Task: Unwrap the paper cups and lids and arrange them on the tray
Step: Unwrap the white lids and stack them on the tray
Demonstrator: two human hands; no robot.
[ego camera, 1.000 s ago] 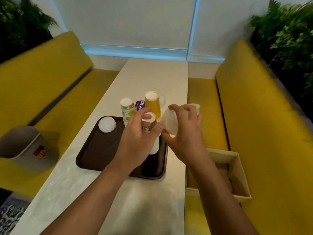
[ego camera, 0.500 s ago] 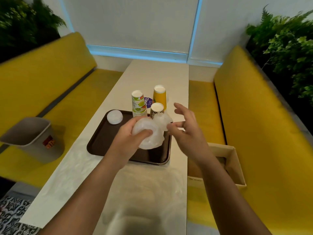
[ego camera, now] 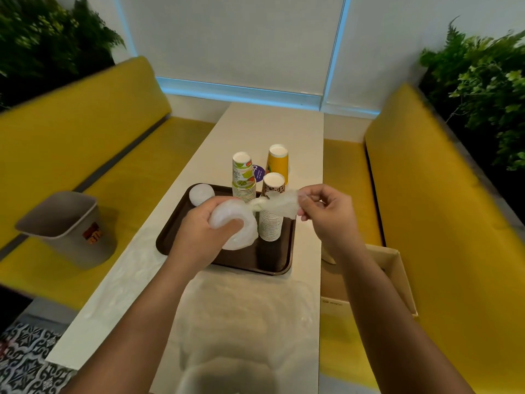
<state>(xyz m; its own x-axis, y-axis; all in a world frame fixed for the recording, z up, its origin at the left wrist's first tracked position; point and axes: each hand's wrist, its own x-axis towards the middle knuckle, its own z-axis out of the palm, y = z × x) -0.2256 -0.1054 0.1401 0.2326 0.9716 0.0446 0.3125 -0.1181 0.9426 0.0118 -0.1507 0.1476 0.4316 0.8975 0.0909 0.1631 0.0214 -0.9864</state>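
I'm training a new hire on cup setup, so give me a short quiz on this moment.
1. True or false: the left hand grips the wrapped lids.
2. What does the right hand pinch? A) the wrap's twisted end B) a yellow cup C) the cardboard box
3. Fill in: the grey bin stands on the ___ bench.
Key: 1 true; 2 A; 3 left.

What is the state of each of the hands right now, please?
Left hand: closed around the wrapped stack of lids.
Right hand: pinching the loose end of the plastic wrap.
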